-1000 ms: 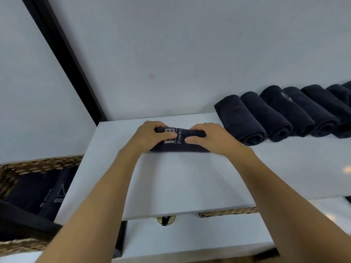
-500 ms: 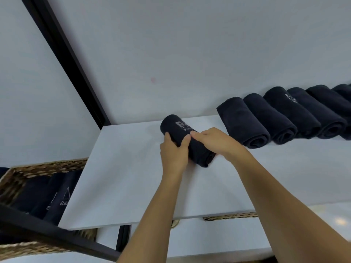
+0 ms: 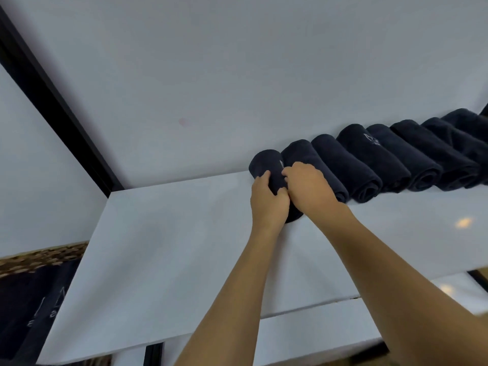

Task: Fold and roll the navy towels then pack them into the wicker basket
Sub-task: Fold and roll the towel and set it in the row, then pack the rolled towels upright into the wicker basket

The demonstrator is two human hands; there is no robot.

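Reaching out over the white worktop (image 3: 158, 247), your two bare forearms came together at its far edge. Low on your left, nearer than the worktop's back edge, the woven wicker basket (image 3: 39, 256) showed only a strip of rim, with dark cloth bearing pale lettering inside it.

Your left grip (image 3: 268, 204) was clenched round the left flank of the rolled navy towel (image 3: 265, 165), thumb over the top. Your right grip (image 3: 309, 188) clasped the same roll from the right, its fingers curled at the seam with the neighbouring roll. I judge you held it from both sides so that the roll would not loosen while you squared it up.

That towel lay on the worktop at the left end of the row of rolled navy towels (image 3: 383, 165), hard against the nearest one. Its long axis ran away from you towards the pale grey wall (image 3: 237, 75), leaning a little left, parallel to the others, its near end facing you.
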